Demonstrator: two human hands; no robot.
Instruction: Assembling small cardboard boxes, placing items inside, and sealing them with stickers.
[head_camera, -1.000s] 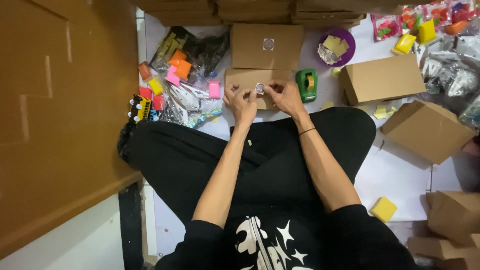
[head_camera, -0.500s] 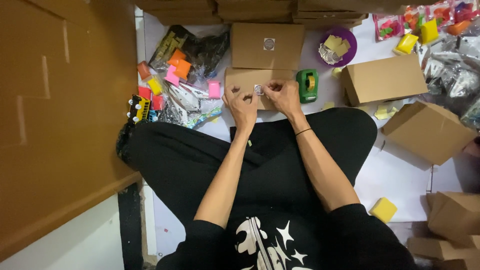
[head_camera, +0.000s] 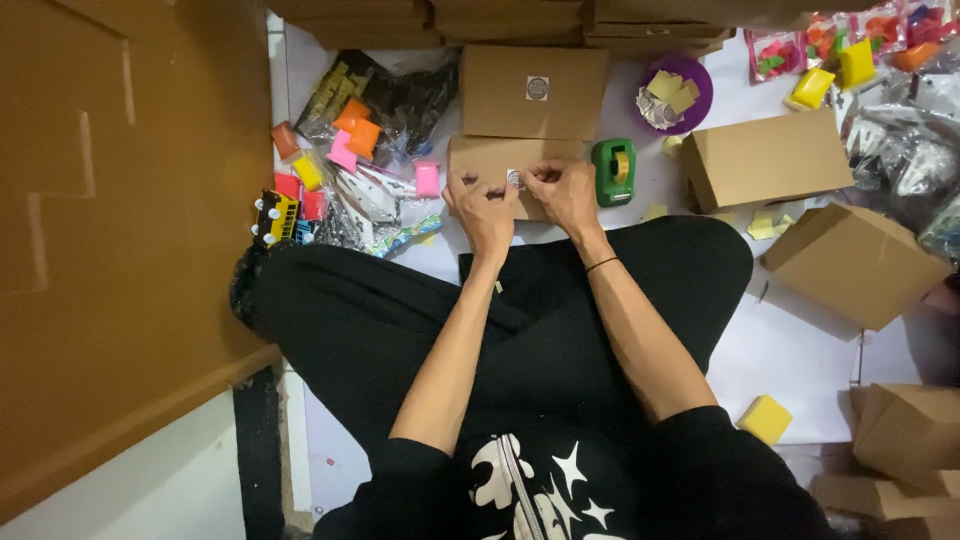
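Observation:
A small round sticker is pinched between my left hand and my right hand, just over a flat brown cardboard box lying in front of my crossed legs. Whether the sticker touches the box I cannot tell. A second closed cardboard box with a round sticker on its top lies just behind the first.
A green tape dispenser stands right of my hands. A purple bowl holds sticker pieces. Open cardboard boxes sit to the right. Coloured blocks and plastic bags lie to the left. A yellow sponge-like block lies near my right knee.
Both hands with the sticker have shifted slightly left and down toward the near box. Nothing else has moved.

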